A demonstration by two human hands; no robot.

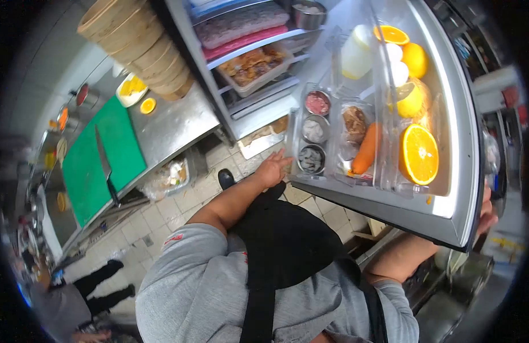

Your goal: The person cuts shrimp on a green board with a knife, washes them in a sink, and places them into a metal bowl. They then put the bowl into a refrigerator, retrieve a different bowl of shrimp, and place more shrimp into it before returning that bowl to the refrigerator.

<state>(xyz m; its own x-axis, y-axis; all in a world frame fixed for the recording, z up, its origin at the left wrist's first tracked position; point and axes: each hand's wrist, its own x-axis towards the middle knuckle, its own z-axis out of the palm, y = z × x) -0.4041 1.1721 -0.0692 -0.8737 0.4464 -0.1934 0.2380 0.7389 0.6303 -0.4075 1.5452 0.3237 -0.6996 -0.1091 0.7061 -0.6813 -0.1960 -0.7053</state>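
Note:
A refrigerator door (460, 220) stands open on the right. My right hand (487, 211) is at its outer edge, fingers curled against it and partly hidden behind the door. Near the door's inner corner, my left hand (274, 170) has its fingers somewhat apart, with the tips at a clear door bin (293, 140). That bin carries small round containers of pink, white and grey food. Beyond it are a carrot (365, 150), a halved orange (419, 154), a cut lemon (409, 100), white eggs and a pale bottle (356, 52).
Refrigerator shelves hold a food tray (254, 68) and a metal pot (308, 14). On the left, a steel counter (187, 123) bears a green cutting board (84, 171), a knife (102, 154) and stacked steamers (141, 48). Another person (64, 306) is at lower left.

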